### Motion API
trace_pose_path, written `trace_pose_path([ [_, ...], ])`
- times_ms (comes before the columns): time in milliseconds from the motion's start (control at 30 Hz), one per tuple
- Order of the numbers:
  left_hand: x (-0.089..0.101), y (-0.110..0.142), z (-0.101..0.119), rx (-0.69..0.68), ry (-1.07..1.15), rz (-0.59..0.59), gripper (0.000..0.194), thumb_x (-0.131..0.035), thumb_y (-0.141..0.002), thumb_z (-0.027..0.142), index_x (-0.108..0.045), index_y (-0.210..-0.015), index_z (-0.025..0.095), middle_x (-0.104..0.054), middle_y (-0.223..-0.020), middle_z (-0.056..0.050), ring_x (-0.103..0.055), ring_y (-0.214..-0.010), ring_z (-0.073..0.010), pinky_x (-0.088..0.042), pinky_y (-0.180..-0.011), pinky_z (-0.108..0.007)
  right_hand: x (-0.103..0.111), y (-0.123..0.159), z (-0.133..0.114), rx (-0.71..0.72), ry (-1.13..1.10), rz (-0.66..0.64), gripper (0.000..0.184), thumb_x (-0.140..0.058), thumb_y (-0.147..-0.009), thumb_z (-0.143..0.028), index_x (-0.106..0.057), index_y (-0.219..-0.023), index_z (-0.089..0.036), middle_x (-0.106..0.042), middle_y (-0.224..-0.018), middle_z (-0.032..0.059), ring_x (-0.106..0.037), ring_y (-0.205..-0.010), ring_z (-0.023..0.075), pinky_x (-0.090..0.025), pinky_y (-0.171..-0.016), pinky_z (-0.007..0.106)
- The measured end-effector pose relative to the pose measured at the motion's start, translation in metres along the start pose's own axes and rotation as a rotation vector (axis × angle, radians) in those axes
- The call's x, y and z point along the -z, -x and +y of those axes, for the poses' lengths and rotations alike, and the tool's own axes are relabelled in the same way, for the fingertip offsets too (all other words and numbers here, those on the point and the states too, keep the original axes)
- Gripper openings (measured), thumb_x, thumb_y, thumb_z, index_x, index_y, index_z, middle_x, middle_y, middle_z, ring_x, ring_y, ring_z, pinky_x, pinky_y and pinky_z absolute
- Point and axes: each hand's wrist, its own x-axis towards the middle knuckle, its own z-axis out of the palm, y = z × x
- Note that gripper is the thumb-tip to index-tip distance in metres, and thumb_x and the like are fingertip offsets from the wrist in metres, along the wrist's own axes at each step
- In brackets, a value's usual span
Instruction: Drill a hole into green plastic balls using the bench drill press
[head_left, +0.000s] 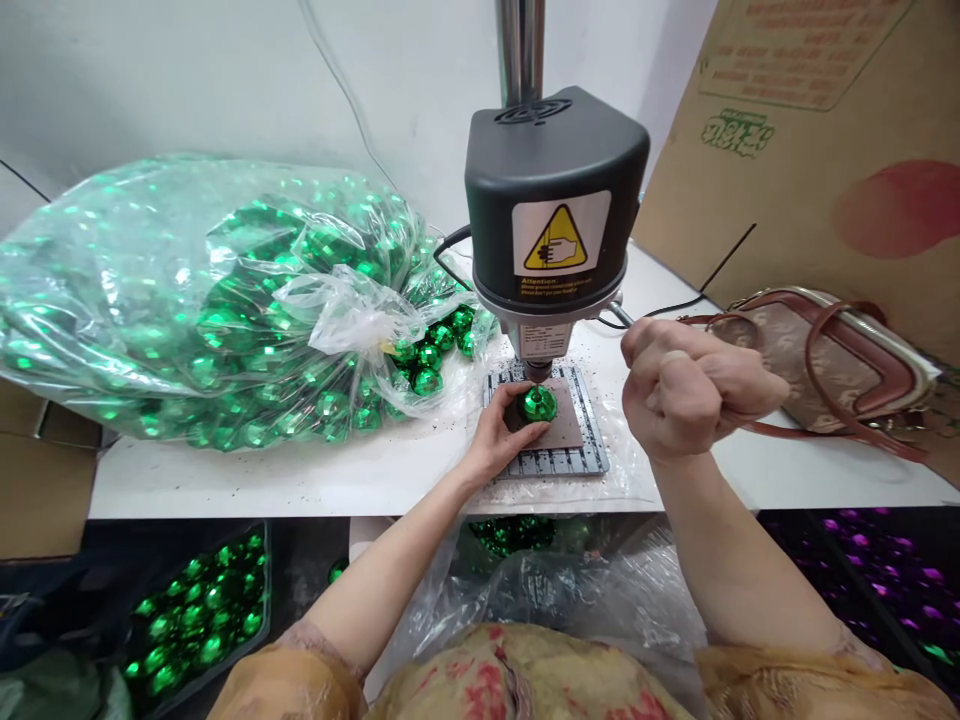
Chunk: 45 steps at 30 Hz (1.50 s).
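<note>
A shiny green faceted ball [540,404] sits under the chuck of a small black drill press [555,200]. My left hand [504,428] holds the ball from its left side, thumb in front and fingers behind. The ball rests on a brown board [564,425] over the slotted metal base [592,462]. To the right of the motor housing, my right hand [694,385] is closed in a fist around the press's feed lever [619,314]; most of the lever is hidden by the fingers. The drill's tip meets the top of the ball.
A large clear bag [187,310] of green balls lies at the left, with loose balls [427,370] by its mouth. A brown handbag [832,350] and a cardboard box [810,170] stand at the right. Below the table are bins of green balls [202,600] and purple balls [892,570].
</note>
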Motion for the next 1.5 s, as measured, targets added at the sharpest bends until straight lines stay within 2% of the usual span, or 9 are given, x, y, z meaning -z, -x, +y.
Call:
trace_pose_path([
  [367, -0.002, 0.0, 0.002, 0.014, 0.063, 0.013, 0.055, -0.082, -0.076, 0.044, -0.057, -0.119, 0.02, -0.067, -0.118, -0.01, -0.064, -0.112, -0.0246, -0.05, -0.1, -0.04, 0.001, 0.011, 0.002, 0.015, -0.003, 0.025, 0.045, -0.055, -0.079, -0.008, -0.02, -0.051, -0.015, -0.031, -0.047, -0.0061, -0.029, -0.042, 0.0015, -0.03, -0.047, 0.026],
  [600, -0.004, -0.001, 0.008, -0.01, -0.007, 0.064, 0.049, -0.082, -0.076, 0.039, -0.058, -0.115, 0.02, -0.068, -0.11, -0.008, -0.066, -0.103, -0.0229, -0.053, -0.092, -0.038, -0.019, -0.047, -0.015, -0.472, 0.049, 0.195, 0.047, -0.066, -0.083, -0.03, -0.039, -0.047, -0.019, -0.035, -0.041, -0.0065, -0.032, -0.039, 0.0044, -0.024, -0.043, 0.029],
  [733, 0.005, 0.027, 0.023, -0.163, -0.242, 0.119, 0.04, -0.076, -0.082, 0.035, -0.058, -0.115, 0.021, -0.066, -0.108, -0.008, -0.064, -0.101, -0.0216, -0.052, -0.088, -0.036, -0.023, -0.069, -0.015, -0.556, 0.023, 0.169, 0.045, -0.068, -0.082, -0.032, -0.039, -0.049, -0.02, -0.035, -0.041, -0.0068, -0.033, -0.039, 0.0052, -0.025, -0.042, 0.029],
  [933, 0.033, 0.104, 0.029, -0.548, -0.768, -0.259, 0.047, -0.072, -0.084, 0.053, -0.062, -0.115, 0.02, -0.064, -0.092, -0.007, -0.06, -0.084, -0.0215, -0.048, -0.075, -0.035, -0.023, -0.065, -0.014, -0.513, -0.016, 0.146, 0.043, -0.061, -0.087, -0.031, -0.035, -0.054, -0.019, -0.033, -0.043, -0.0082, -0.033, -0.04, 0.0024, -0.025, -0.042, 0.025],
  [1033, 0.047, 0.112, 0.023, -0.617, -0.813, -0.307, 0.062, -0.068, -0.082, 0.066, -0.061, -0.119, 0.017, -0.065, -0.095, -0.01, -0.06, -0.088, -0.0237, -0.049, -0.078, -0.037, -0.023, -0.065, -0.014, -0.508, -0.02, 0.155, 0.042, -0.061, -0.087, -0.032, -0.035, -0.056, -0.02, -0.034, -0.045, -0.008, -0.034, -0.04, 0.0027, -0.025, -0.042, 0.025],
  [1133, 0.067, 0.084, 0.016, -0.52, -0.777, -0.129, 0.041, -0.056, -0.096, 0.05, -0.059, -0.123, 0.019, -0.067, -0.104, -0.011, -0.061, -0.096, -0.0239, -0.05, -0.084, -0.037, -0.024, -0.065, -0.013, -0.505, -0.03, 0.174, 0.043, -0.063, -0.085, -0.034, -0.035, -0.056, -0.02, -0.034, -0.045, -0.0079, -0.035, -0.04, 0.0036, -0.024, -0.04, 0.026],
  [1233, 0.092, 0.034, 0.01, -0.25, -0.945, 0.127, 0.028, -0.044, -0.1, 0.021, -0.062, -0.121, 0.022, -0.066, -0.111, -0.012, -0.06, -0.105, -0.0261, -0.047, -0.093, -0.041, -0.023, -0.065, -0.011, -0.496, -0.046, 0.2, 0.043, -0.068, -0.081, -0.033, -0.037, -0.055, -0.022, -0.032, -0.044, -0.0078, -0.035, -0.038, 0.0058, -0.023, -0.039, 0.029],
  [1367, 0.115, -0.018, 0.006, 0.119, -1.265, 0.057, 0.037, -0.052, -0.092, 0.012, -0.065, -0.124, 0.023, -0.06, -0.124, -0.016, -0.052, -0.117, -0.0351, -0.045, -0.096, -0.048, -0.022, -0.065, -0.01, -0.481, -0.039, 0.208, 0.042, -0.069, -0.08, -0.033, -0.038, -0.054, -0.023, -0.032, -0.044, -0.0072, -0.034, -0.038, 0.0077, -0.022, -0.039, 0.032],
  [1500, 0.115, -0.035, 0.007, 0.237, -1.347, -0.026, 0.023, -0.059, -0.094, 0.028, -0.069, -0.113, 0.022, -0.057, -0.12, -0.017, -0.055, -0.108, -0.0369, -0.046, -0.09, -0.047, -0.022, -0.064, -0.01, -0.474, -0.035, 0.183, 0.042, -0.067, -0.082, -0.034, -0.036, -0.055, -0.022, -0.031, -0.044, -0.0076, -0.034, -0.038, 0.0063, -0.023, -0.039, 0.03],
])
